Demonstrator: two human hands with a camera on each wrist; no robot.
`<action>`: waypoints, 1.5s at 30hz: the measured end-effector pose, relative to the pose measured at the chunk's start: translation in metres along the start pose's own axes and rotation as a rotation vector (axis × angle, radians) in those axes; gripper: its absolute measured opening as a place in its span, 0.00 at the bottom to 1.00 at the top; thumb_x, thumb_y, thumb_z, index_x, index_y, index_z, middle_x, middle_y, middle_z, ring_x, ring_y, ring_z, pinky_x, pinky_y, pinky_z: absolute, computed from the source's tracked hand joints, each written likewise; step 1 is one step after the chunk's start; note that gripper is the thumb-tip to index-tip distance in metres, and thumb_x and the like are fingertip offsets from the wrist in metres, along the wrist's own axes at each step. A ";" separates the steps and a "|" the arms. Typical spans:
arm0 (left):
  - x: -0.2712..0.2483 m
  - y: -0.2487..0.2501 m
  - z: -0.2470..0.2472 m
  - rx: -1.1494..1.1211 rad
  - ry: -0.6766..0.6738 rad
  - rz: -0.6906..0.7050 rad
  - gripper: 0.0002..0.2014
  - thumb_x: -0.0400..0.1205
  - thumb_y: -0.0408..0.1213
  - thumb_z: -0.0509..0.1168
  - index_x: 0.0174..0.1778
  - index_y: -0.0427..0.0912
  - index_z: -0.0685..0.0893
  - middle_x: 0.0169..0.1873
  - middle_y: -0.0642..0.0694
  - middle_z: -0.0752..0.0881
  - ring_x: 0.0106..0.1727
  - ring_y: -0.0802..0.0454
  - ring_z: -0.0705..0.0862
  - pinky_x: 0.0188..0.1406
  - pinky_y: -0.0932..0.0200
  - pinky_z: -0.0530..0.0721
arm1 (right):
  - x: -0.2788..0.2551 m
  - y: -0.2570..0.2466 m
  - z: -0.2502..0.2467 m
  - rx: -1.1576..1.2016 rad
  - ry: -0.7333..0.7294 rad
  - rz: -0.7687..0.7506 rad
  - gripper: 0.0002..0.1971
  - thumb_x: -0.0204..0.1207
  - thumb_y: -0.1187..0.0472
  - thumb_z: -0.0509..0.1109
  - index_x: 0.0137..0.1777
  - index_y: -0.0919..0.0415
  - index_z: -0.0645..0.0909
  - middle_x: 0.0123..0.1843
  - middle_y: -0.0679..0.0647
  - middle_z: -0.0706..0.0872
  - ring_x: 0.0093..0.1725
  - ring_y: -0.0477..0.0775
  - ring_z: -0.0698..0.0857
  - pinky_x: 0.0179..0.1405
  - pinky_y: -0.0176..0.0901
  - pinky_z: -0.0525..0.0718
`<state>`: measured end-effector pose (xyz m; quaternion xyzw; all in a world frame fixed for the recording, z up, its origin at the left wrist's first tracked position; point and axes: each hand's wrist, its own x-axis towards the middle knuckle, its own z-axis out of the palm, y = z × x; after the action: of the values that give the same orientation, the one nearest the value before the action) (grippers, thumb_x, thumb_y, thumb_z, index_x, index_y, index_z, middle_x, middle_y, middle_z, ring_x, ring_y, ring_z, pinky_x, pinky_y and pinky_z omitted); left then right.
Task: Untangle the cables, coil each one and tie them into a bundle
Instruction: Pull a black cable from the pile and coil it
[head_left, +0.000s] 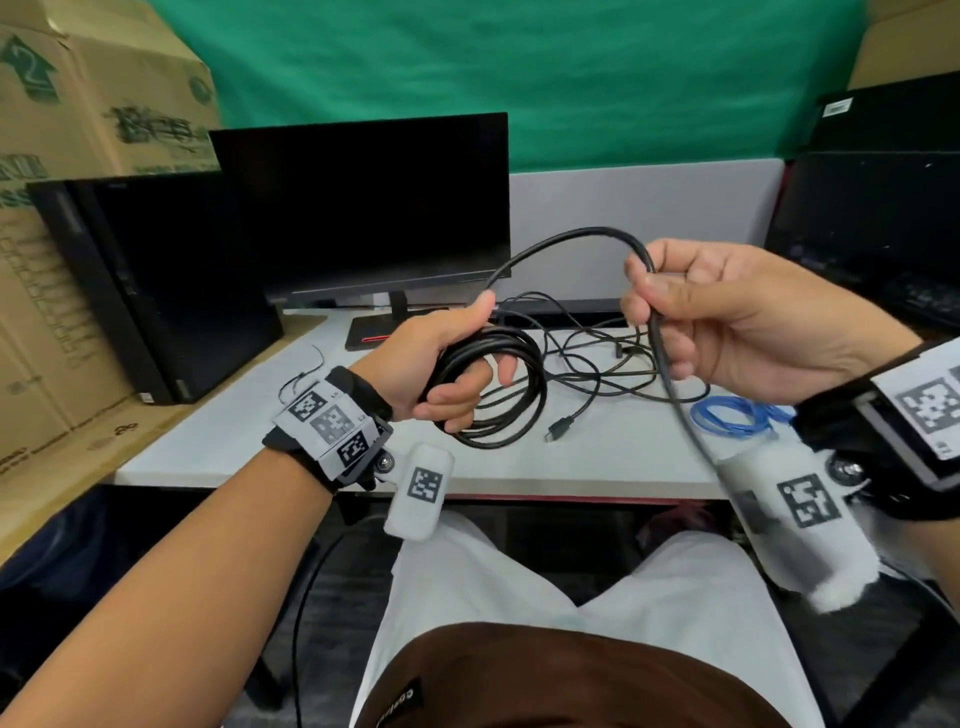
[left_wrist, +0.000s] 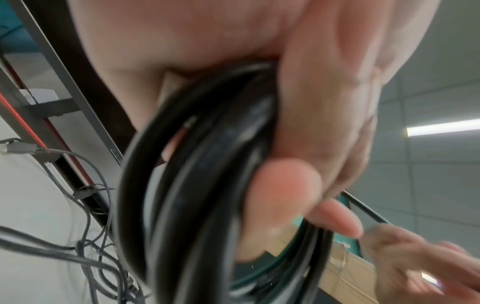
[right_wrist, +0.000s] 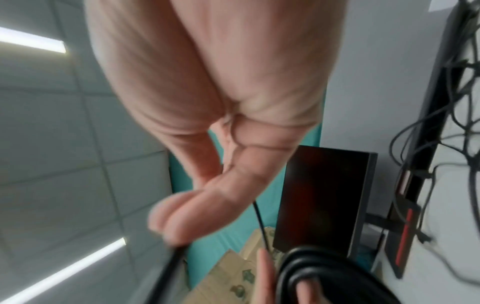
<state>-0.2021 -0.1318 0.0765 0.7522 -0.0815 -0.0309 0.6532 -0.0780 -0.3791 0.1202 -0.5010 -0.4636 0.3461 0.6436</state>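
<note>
My left hand (head_left: 457, 364) grips a coil of thick black cable (head_left: 498, 384) above the white desk; the coil's loops (left_wrist: 197, 185) fill the left wrist view, clamped between my thumb and fingers. A free run of the same cable (head_left: 571, 236) arches up from the coil to my right hand (head_left: 675, 312), which pinches it between thumb and fingers. Below that hand the cable (head_left: 680, 410) drops off the desk's front edge. In the right wrist view the curled fingers (right_wrist: 197, 205) hold the cable (right_wrist: 168, 269). Thin black cables (head_left: 587, 358) lie tangled on the desk, one ending in a small plug (head_left: 558, 430). A blue cable (head_left: 727, 413) lies coiled at the right.
A black monitor (head_left: 363, 208) stands at the back of the desk (head_left: 249, 436) on a red-striped base (head_left: 371, 335). A black computer tower (head_left: 156, 291) and cardboard boxes (head_left: 78, 104) are at the left, more black equipment (head_left: 872, 218) at the right.
</note>
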 end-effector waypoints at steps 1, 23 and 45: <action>0.001 0.000 0.004 0.007 -0.027 -0.013 0.34 0.90 0.58 0.44 0.42 0.32 0.82 0.12 0.48 0.66 0.09 0.52 0.63 0.20 0.59 0.74 | 0.003 0.003 0.000 0.012 0.069 -0.008 0.02 0.76 0.65 0.68 0.45 0.59 0.78 0.38 0.54 0.89 0.25 0.47 0.87 0.23 0.36 0.86; 0.016 0.016 0.051 -0.257 0.113 0.143 0.28 0.91 0.51 0.45 0.37 0.34 0.79 0.13 0.48 0.66 0.09 0.53 0.63 0.18 0.60 0.76 | 0.013 0.051 0.041 -0.579 0.355 -0.242 0.13 0.71 0.78 0.68 0.50 0.62 0.83 0.40 0.58 0.91 0.40 0.64 0.87 0.49 0.71 0.86; 0.018 0.023 0.044 -0.244 0.347 0.041 0.18 0.78 0.52 0.70 0.33 0.42 0.77 0.16 0.54 0.61 0.11 0.59 0.61 0.14 0.65 0.66 | -0.004 0.028 0.028 -1.225 0.004 -0.285 0.03 0.77 0.53 0.72 0.45 0.49 0.86 0.76 0.46 0.66 0.78 0.47 0.67 0.76 0.43 0.68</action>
<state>-0.1930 -0.1811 0.0935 0.6596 0.0213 0.1026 0.7443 -0.1053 -0.3663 0.0943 -0.7128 -0.6388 -0.0725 0.2804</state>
